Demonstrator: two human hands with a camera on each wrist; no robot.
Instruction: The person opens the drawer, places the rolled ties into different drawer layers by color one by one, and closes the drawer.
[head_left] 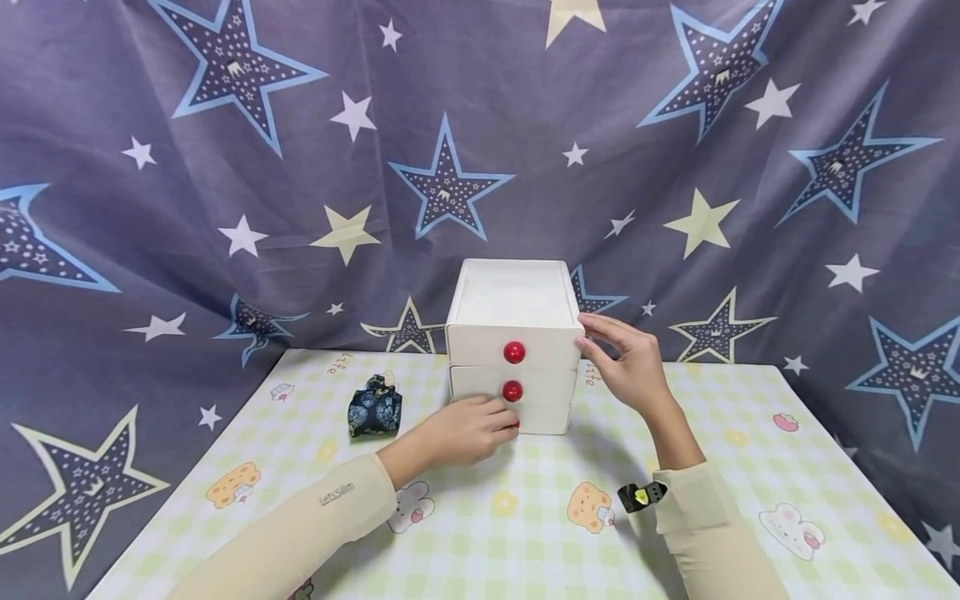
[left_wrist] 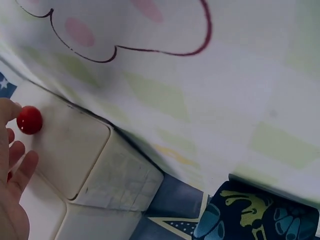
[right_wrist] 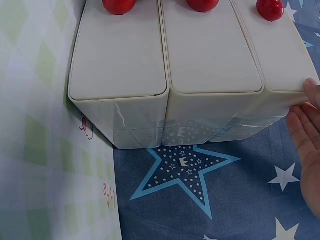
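A white box of three stacked drawers [head_left: 513, 292], each with a round red knob, stands on the table. At the bottom drawer, my left hand [head_left: 467, 431] pinches the lowest red knob [left_wrist: 29, 120] between thumb and fingers; the hand hides part of that drawer in the head view. The thumb and straight fingers of my right hand [head_left: 628, 367] rest against the right side and front edge of the top drawer [right_wrist: 285, 47]. All three drawers look closed.
A dark blue patterned cloth bundle [head_left: 375, 407] sits left of the drawers, near my left forearm. A pastel checked cloth [head_left: 502, 542] covers the table. Behind it hangs a star-printed curtain [head_left: 450, 67]. A black strap [head_left: 642, 497] sticks out by my right cuff.
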